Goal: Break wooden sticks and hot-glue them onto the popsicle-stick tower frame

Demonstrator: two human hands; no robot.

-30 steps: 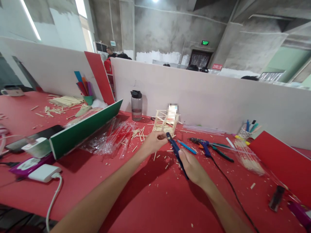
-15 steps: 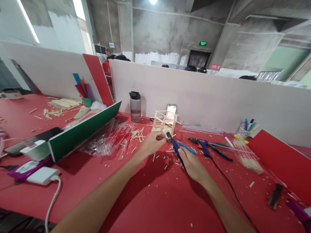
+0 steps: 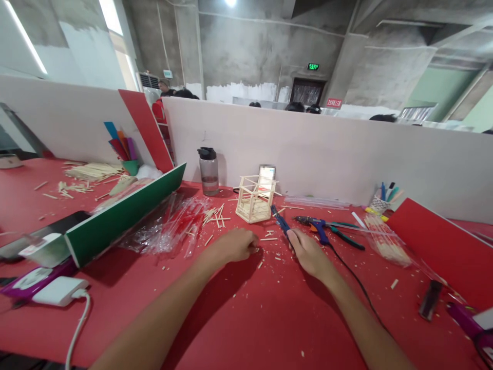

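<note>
My right hand [image 3: 308,253] is closed around a long dark-blue hand tool [image 3: 282,222], whose exact kind I cannot make out; its tip points up and left. My left hand [image 3: 239,245] hovers low over the table with its fingers curled together; what they hold, if anything, is too small to name. Beyond both hands stands an open frame [image 3: 254,199] built of thin wooden sticks, touched by neither. Short cut stick pieces [image 3: 268,239] lie between the hands. A glue gun [image 3: 321,231] with a blue body rests right of my right hand.
Green-handled pliers [image 3: 348,238] and a bag of sticks [image 3: 385,239] lie right. A phone [image 3: 267,177] leans behind the frame, near a water bottle [image 3: 209,174]. Clear plastic wrapping [image 3: 165,226] and a green board [image 3: 127,213] are left. A black cord [image 3: 356,280] crosses the right side.
My left hand has pulled back from the stick frame toward me, its fingers now curled. The tool in my right hand has moved slightly away from the frame. The view has shifted a little.
</note>
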